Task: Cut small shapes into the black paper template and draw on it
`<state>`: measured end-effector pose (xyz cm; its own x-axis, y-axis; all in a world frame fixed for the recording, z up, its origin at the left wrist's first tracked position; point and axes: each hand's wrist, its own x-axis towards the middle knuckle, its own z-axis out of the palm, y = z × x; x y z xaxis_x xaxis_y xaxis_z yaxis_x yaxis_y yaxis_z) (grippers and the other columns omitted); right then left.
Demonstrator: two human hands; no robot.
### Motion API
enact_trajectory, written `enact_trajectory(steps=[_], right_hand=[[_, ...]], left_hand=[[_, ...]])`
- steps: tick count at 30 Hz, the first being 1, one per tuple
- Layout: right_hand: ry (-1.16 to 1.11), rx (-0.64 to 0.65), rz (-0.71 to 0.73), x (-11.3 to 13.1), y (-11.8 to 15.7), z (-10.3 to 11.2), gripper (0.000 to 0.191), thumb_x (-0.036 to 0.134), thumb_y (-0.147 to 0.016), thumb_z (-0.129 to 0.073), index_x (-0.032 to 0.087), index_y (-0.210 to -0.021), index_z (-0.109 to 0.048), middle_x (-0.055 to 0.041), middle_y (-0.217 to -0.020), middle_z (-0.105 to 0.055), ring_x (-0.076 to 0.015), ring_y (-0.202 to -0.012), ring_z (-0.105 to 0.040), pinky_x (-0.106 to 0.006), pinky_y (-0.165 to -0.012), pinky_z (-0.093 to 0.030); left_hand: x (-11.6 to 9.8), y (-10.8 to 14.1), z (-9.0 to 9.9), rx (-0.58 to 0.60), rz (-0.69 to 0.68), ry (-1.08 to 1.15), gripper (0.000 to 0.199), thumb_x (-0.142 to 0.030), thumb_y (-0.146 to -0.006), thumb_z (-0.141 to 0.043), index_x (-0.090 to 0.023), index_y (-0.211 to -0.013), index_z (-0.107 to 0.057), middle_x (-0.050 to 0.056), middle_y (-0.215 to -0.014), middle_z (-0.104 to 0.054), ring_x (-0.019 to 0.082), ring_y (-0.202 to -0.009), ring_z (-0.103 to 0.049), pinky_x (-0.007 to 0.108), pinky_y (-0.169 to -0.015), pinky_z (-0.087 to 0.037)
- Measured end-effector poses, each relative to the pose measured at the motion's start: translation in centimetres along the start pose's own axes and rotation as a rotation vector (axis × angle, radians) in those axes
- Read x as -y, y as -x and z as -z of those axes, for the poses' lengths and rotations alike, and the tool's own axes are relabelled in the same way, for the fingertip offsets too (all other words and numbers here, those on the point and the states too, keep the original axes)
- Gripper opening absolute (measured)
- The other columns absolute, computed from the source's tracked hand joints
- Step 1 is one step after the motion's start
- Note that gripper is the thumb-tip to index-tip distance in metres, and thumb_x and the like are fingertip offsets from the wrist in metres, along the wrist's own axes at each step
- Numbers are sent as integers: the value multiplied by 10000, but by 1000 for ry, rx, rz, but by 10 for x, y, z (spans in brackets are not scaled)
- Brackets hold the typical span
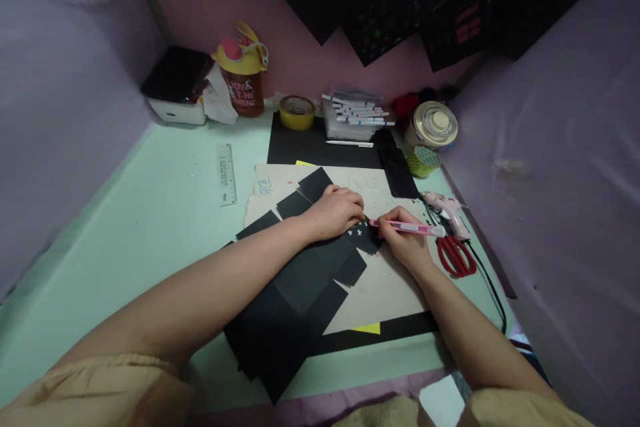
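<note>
Black cut paper (310, 280), shaped with square flaps along its sides, lies on a pale board (395, 293). My left hand (335, 212) rests on it with bent fingers close together, pressing one flap down; its fingertips are partly hidden. In my right hand (407, 247) is a slim pink craft knife (407, 227), gripped between thumb and fingers. The tool's tip is at a black flap with small white star shapes (359, 232), just right of my left fingertips.
A clear ruler (227, 175) lies left. Behind are yellow tape (297, 113), a box of marker pens (357, 117), a white pen (349, 144) and a phone (399, 172). Red-handled scissors (456, 257) and a pink glue gun (447, 211) lie right. Black paper shapes (390, 7) hang above.
</note>
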<state>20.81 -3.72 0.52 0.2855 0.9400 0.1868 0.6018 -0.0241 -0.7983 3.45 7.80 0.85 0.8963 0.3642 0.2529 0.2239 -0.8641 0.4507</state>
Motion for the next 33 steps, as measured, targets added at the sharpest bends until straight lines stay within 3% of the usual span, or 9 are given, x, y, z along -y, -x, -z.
enact_trajectory(steps=[23,26,30,33], right_hand=[[-18,0,4,1,0,0,141,235,-815,-601,205,-681,-569,25,-602,-606,-143,-571,-565,-270,-565,-431],[-40,-18,1,0,-1,0,159,246,-826,-600,209,-676,-563,25,-586,-599,-146,-562,-566,-275,-566,-442],[-112,-99,6,1,-3,1,111,326,-848,-602,219,-863,-623,-6,-717,-651,-175,-648,-617,-313,-622,-505],[-112,-123,11,2,-4,2,258,377,-881,-558,226,-1081,-619,-43,-842,-692,-193,-702,-641,-349,-668,-535]], left_hand=[[2,-1,-3,0,3,-3,151,-202,-908,-562,-240,-919,-708,3,-1014,-653,202,-1039,-535,381,-934,-265],[1,0,-4,-6,9,-10,146,-208,-908,-564,-227,-993,-681,24,-1069,-639,216,-1081,-518,385,-942,-271],[-1,2,-4,-38,-4,-76,305,-219,-914,-554,-208,-1219,-550,66,-1187,-591,240,-1176,-449,410,-978,-252],[-3,3,-4,-37,-10,-143,290,-203,-930,-513,-201,-1219,-534,69,-1131,-588,243,-1147,-442,420,-992,-243]])
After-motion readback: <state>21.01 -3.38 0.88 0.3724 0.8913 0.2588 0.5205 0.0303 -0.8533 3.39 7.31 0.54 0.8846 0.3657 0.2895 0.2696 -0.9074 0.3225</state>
